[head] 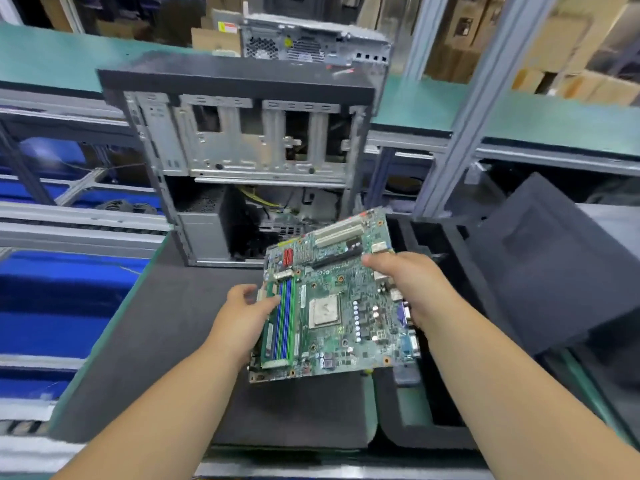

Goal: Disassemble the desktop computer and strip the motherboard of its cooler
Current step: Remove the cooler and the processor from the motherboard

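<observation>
Both hands hold the motherboard (332, 306) in the air above the dark foam mat (166, 341), near the opened desktop case (242, 161), which stands upright just beyond it. The left hand (242, 317) grips the board's left edge beside the green and blue memory slots (284, 320) — thumb on top, fingers under. The right hand (405, 282) grips the right edge over the rear ports, fingers curled round it. The CPU (323, 310) sits bare in its socket at the board's centre. To the right lies a black foam tray (415, 410); a second computer chassis (311, 43) stands on the far shelf.
</observation>
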